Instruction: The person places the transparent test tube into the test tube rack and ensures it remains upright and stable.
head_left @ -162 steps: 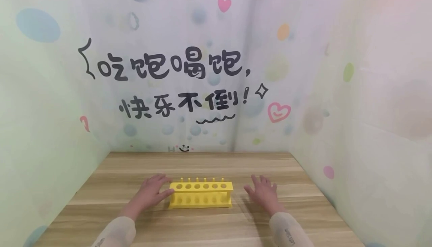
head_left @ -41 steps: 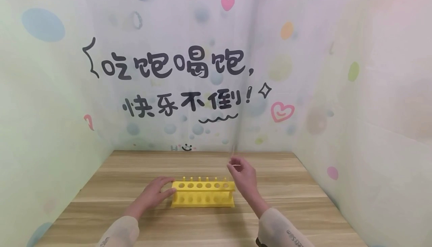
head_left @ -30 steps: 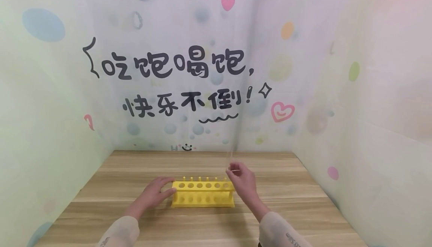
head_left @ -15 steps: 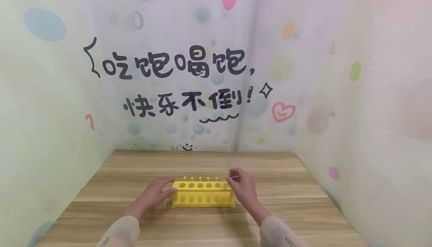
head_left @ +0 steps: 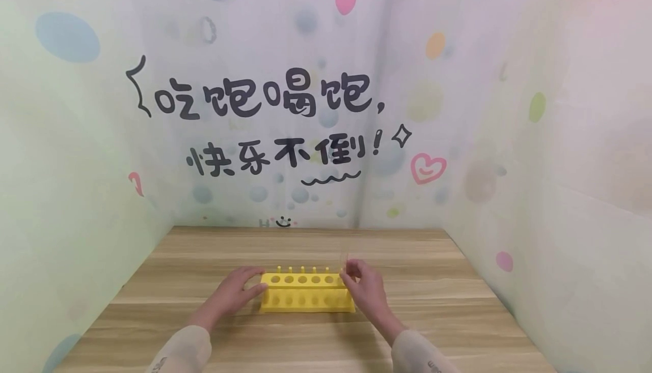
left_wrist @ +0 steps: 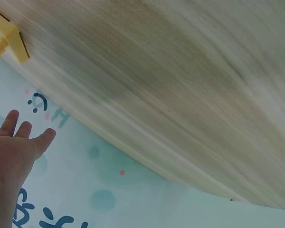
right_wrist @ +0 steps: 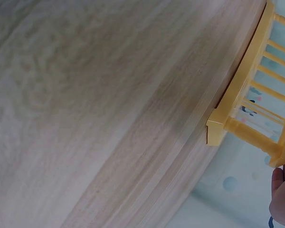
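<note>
A yellow test tube rack (head_left: 308, 286) stands on the table, with a row of round holes along its top and several pegs behind. My left hand (head_left: 231, 291) holds its left end, thumb at the front corner and fingers at the back. In the left wrist view, outstretched fingers (left_wrist: 23, 128) show below a corner of the rack (left_wrist: 9, 35). At the rack's right end my right hand (head_left: 368, 285) pinches a clear test tube (head_left: 344, 260), upright at the rightmost hole. Fingers hide part of the tube. The right wrist view shows the rack's base (right_wrist: 249, 61) and the hand (right_wrist: 282, 204) by its top plate.
The wood-grain table (head_left: 305, 342) reaches back to a printed wall sheet (head_left: 285, 39) with black lettering and coloured dots. Similar sheets hang along the left side (head_left: 66, 135) and the right side (head_left: 586, 163).
Earlier my right hand lay right of the rack; then it was raised above the rack's right end with the tube. Since then hand and tube have come down to the rightmost hole. The left hand stays put.
</note>
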Demonstrator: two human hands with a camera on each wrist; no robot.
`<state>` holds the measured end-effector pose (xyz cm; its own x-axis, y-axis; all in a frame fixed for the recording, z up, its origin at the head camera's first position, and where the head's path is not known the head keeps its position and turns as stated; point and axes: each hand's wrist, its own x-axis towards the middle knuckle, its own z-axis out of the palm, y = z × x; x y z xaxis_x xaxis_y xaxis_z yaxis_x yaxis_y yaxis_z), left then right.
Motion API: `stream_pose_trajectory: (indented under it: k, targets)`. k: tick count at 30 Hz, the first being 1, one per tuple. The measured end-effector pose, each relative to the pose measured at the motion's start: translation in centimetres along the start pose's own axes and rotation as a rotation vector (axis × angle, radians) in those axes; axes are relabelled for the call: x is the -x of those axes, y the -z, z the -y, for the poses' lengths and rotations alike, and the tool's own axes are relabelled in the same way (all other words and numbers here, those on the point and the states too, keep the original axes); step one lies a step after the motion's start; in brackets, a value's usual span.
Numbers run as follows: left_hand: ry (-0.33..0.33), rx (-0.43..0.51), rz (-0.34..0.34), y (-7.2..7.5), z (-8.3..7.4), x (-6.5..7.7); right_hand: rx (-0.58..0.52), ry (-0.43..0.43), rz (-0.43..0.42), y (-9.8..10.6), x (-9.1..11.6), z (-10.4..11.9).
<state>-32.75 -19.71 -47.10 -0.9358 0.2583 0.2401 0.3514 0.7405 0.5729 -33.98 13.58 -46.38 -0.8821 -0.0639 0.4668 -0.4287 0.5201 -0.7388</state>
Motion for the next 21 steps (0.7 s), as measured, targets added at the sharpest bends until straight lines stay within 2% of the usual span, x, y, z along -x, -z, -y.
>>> stream_pose_trajectory:
  k: [5, 10, 15, 21]
  targets:
    - [-0.018, 0.0, -0.006, -0.1, 0.1, -0.1, 0.002, -0.007, 0.001, 0.0, 0.1, 0.0]
    - [-0.003, 0.01, -0.002, -0.3, 0.0, -0.3, 0.014, -0.018, 0.008, 0.0, 0.1, -0.1]
    - [0.04, 0.047, 0.01, -0.3, -0.1, -0.3, 0.041, -0.005, 0.021, 0.0, 0.2, -0.3]
    - [0.105, 0.022, 0.043, 0.1, -0.5, -0.1, 0.06, -0.023, 0.001, 0.6, 0.4, -1.1]
